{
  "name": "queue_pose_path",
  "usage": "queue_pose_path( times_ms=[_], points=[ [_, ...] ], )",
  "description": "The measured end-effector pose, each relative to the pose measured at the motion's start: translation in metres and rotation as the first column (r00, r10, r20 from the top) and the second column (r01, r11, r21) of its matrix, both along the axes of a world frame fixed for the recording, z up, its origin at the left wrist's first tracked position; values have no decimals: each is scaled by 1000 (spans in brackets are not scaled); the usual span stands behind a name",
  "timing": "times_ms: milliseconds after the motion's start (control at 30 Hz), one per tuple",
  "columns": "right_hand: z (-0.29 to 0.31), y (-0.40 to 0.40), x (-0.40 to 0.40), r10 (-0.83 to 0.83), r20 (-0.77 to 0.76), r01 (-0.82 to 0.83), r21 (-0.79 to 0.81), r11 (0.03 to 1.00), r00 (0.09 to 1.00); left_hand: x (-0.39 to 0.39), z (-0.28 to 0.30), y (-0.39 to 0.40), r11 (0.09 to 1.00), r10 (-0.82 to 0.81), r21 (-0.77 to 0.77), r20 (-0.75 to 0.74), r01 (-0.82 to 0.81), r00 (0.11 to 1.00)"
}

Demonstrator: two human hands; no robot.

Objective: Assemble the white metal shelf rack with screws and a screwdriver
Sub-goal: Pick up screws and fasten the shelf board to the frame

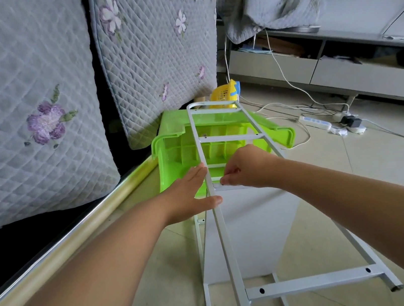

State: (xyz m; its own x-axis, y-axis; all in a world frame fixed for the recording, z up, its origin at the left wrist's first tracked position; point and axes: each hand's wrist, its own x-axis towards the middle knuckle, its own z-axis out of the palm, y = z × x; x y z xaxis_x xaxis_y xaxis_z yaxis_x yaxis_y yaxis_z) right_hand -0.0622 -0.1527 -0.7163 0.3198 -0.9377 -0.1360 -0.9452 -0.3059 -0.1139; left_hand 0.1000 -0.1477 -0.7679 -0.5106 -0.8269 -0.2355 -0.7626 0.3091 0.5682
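A white metal side frame [226, 241], shaped like a ladder with several crossbars, lies tilted over a white shelf panel [248, 235] in the middle of the floor. Its far rounded end rests on a green plastic bin [177, 154]. My left hand [191, 194] lies flat and open against the frame's left rail, fingers straight. My right hand [245, 167] pinches something small at a crossbar where it meets the left rail; what it holds is hidden by the fingers. No screwdriver shows.
A sofa with quilted floral cushions [30, 113] and a shiny metal edge [65, 251] fills the left side. A yellow basket [224, 95] stands behind the bin. A power strip [316, 122] and white cables lie on the tiled floor near a low grey cabinet [341, 72].
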Motion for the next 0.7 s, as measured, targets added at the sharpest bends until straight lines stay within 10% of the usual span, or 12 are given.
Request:
queue_pose_path(
  times_ms=[300,467,700],
  points=[
    [2,17,-66,-154,9,154,-74,985,988,-5,4,3,994,44,-97,-29,-47,999],
    [-17,48,-131,-271,147,292,-153,944,951,-36,14,19,899,27,-435,-39,-41,999],
    [-98,110,-218,-552,99,540,126,832,828,-151,14,34,872,-96,-436,297,224,950]
  ],
)
